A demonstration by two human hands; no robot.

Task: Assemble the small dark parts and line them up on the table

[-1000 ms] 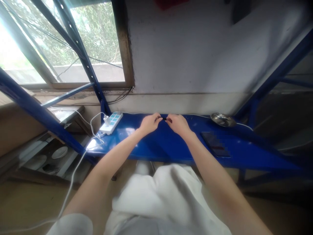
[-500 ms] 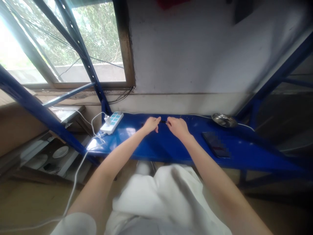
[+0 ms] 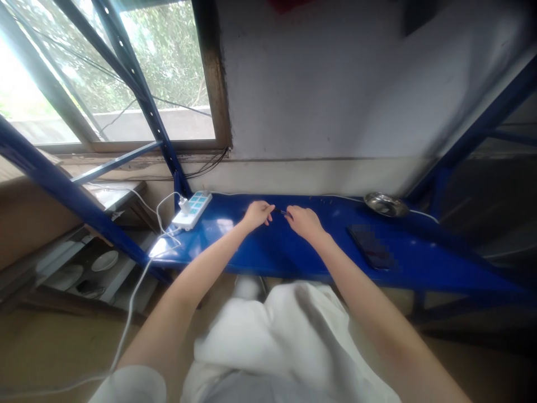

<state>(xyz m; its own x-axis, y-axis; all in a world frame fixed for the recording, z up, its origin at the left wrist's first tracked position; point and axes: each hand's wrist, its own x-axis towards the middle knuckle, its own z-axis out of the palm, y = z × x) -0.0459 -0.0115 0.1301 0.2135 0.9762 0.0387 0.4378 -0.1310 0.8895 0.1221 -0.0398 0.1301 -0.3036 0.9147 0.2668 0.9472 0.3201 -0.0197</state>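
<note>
Left hand (image 3: 258, 216) and right hand (image 3: 307, 222) have eased slightly apart, both pinching slim dark object (image 3: 280, 211); uneven pull could slip it.

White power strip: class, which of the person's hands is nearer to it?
Left. The left hand is to the right of the power strip; the right hand is farther right.

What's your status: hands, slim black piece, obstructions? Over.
Left hand, right hand: both pinching. Slim black rod-like piece spans the gap between them, too small to identify. Nothing seen blocking; white rectangular power strip left, dark flat rectangular device right.
</note>
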